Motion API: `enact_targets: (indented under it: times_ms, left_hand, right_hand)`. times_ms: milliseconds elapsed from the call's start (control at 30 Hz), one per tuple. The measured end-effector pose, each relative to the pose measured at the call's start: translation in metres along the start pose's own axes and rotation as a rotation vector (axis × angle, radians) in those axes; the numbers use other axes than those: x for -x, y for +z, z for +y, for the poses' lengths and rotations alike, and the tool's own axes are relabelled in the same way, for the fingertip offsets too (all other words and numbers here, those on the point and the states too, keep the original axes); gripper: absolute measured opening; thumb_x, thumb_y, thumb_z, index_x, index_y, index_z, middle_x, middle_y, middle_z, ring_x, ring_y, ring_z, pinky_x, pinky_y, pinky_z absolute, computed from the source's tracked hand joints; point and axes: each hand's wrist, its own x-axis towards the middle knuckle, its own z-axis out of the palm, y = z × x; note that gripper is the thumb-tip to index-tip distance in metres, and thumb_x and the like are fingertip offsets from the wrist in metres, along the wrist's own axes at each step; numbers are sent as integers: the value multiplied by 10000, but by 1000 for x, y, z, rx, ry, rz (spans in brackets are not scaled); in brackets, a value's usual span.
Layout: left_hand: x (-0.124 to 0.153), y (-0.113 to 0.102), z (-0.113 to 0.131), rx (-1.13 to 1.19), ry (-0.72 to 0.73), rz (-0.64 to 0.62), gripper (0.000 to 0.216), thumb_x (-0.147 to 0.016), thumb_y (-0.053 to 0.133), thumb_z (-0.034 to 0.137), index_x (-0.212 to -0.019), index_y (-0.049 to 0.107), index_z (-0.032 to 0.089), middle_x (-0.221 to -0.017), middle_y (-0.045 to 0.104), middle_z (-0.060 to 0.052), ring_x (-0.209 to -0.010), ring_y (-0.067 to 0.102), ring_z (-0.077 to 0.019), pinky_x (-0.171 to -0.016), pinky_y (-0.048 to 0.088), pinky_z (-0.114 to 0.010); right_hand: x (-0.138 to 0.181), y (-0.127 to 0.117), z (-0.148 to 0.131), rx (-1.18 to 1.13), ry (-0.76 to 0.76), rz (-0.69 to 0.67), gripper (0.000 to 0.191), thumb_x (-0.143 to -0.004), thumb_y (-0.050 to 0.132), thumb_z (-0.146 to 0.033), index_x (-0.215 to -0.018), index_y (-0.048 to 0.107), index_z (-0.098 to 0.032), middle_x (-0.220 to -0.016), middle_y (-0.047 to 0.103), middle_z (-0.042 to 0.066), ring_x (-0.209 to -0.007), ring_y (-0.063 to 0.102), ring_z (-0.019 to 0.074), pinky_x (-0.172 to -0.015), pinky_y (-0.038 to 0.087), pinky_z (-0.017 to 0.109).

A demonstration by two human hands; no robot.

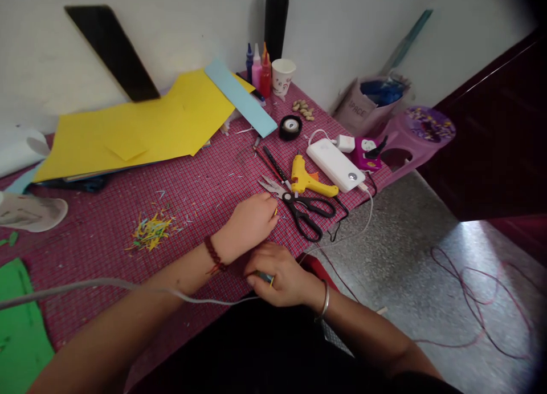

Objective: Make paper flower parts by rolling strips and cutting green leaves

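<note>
My left hand (252, 223), with a dark bead bracelet at the wrist, is closed above the table's front edge. A bit of yellow shows at its fingertips; what it grips is mostly hidden. Just below, my right hand (280, 274) is closed with the thumb pressed on a small grey-blue and yellow piece (264, 276). Black-handled scissors (290, 199) lie spread beside my left hand. Behind them rests a yellow glue gun (310, 180). A heap of thin yellow, green and pale blue paper shreds (152, 230) lies to the left.
Yellow sheets (145, 129) and a light blue strip (241, 99) lie at the back. Paint bottles (260, 72), a paper cup (282, 77), a tape roll (290, 127), peanuts (303, 109) and a white power bank (335, 165) stand rightward. A pale cable (171, 293) crosses my left forearm.
</note>
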Motion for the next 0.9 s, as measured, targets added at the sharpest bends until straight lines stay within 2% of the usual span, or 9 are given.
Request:
enact_targets:
  times_ms: [100,200,333,433,567,733,900]
  left_hand:
    - [-7,6,8,-141,-4,-11,140,-889,466,152,-896,598,108,-893,624,-104,-840,606,-228,-728,501,-344]
    - [-8,6,9,-187,-3,-13,135,-873,469,107,-934,589,101,-912,623,-113,-859,603,-229,-712,496,-335]
    - [-11,5,3,11,65,13,126,-877,477,135,-852,600,134,-857,617,-58,-782,587,-170,-706,482,-298]
    - [-12,9,0,74,142,-28,194,-897,460,157,-766,602,149,-806,604,-35,-734,572,-151,-674,473,-284]
    - [-12,12,3,-59,227,-84,197,-907,450,138,-785,605,134,-812,610,-55,-741,587,-178,-671,482,-312]
    - [-12,13,12,-181,347,-88,118,-870,484,77,-862,596,114,-858,624,-94,-798,611,-228,-640,495,-339]
    - [-15,12,4,-152,302,-23,115,-879,461,90,-906,571,111,-898,626,-102,-821,610,-222,-671,501,-336]
  right_hand:
    - [0,0,0,-17,6,13,184,-876,434,-239,-775,574,-178,-731,654,48,-717,574,169,-708,448,301]
    - [-1,0,0,-20,17,9,181,-875,431,-239,-781,575,-182,-736,658,46,-720,579,166,-718,454,300]
    - [-1,0,0,9,10,-2,195,-880,428,-255,-779,578,-181,-711,631,38,-692,565,162,-691,451,298]
    - [0,1,1,14,7,-8,206,-887,422,-264,-787,581,-178,-709,635,35,-683,569,157,-689,454,296]
    - [2,2,2,-8,21,-4,206,-882,427,-267,-793,588,-175,-721,653,37,-678,587,152,-685,464,286]
    - [3,2,0,-53,68,8,174,-861,453,-243,-788,594,-170,-732,667,37,-673,594,149,-652,462,270]
    - [2,1,-3,-68,85,1,145,-847,462,-226,-774,576,-174,-709,621,33,-674,560,150,-661,443,281]
